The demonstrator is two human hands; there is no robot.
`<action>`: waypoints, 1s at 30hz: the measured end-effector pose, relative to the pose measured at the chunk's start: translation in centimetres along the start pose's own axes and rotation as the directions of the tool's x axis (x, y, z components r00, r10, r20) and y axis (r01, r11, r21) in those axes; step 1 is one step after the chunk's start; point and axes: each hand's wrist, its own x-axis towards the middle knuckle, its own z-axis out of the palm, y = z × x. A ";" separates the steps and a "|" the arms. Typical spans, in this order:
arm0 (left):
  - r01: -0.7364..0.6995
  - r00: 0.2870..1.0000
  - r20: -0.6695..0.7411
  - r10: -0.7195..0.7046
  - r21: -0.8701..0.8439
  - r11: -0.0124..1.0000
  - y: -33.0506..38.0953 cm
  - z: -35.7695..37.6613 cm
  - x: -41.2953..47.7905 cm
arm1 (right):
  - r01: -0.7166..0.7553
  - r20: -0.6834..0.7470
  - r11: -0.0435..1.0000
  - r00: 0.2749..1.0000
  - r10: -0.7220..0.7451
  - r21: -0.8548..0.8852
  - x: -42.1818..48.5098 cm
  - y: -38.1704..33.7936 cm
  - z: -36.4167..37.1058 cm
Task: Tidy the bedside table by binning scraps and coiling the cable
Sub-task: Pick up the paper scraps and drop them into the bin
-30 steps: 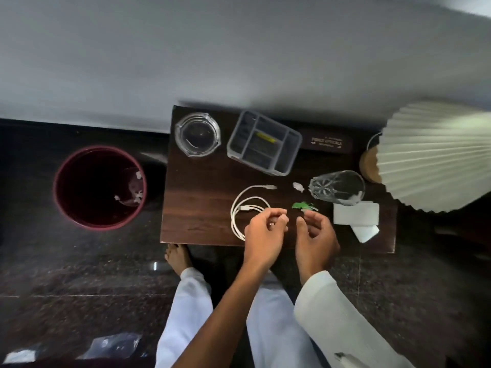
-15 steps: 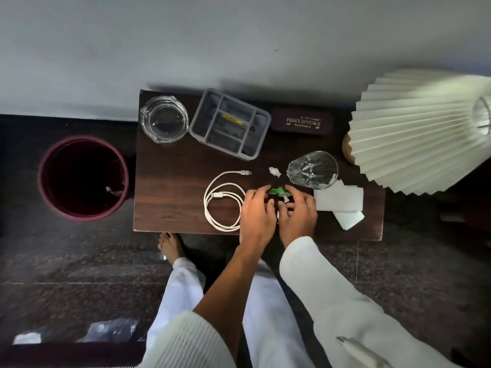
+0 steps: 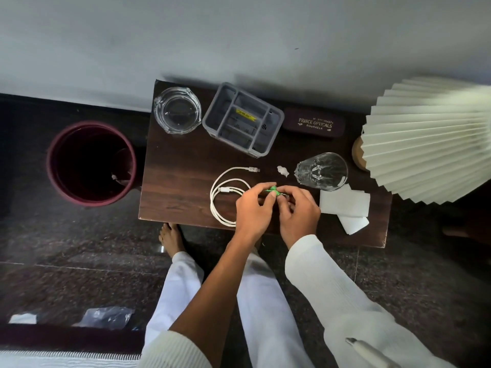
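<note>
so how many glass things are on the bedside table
2. A glass ashtray sits at the back left corner, and a cut-glass tumbler lies on its side near the lamp, just beyond the right hand.

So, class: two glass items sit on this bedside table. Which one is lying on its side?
The drinking glass, between the white scrap and the lamp shade, lies tipped over. The ashtray at the table's far left corner sits flat, opening upward.

Bedroom: bedside table (image 3: 186,197), lamp (image 3: 430,144)
</note>
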 end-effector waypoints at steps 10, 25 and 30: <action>0.136 0.987 -0.013 -0.162 -0.475 0.869 -1.0 -7.5 -1.5 | -0.112 0.148 0.974 0.986 0.083 0.198 -2.0 -6.9 1.8; 0.132 0.948 -0.058 -0.314 -0.824 0.551 -4.9 -19.8 -1.3 | -0.177 0.363 0.933 0.930 0.055 0.314 -3.7 -16.3 11.3; 0.051 0.929 -0.163 -0.332 -0.832 0.552 -6.6 -23.3 -1.2 | -0.146 0.413 0.944 0.911 0.012 0.294 -4.3 -19.3 14.9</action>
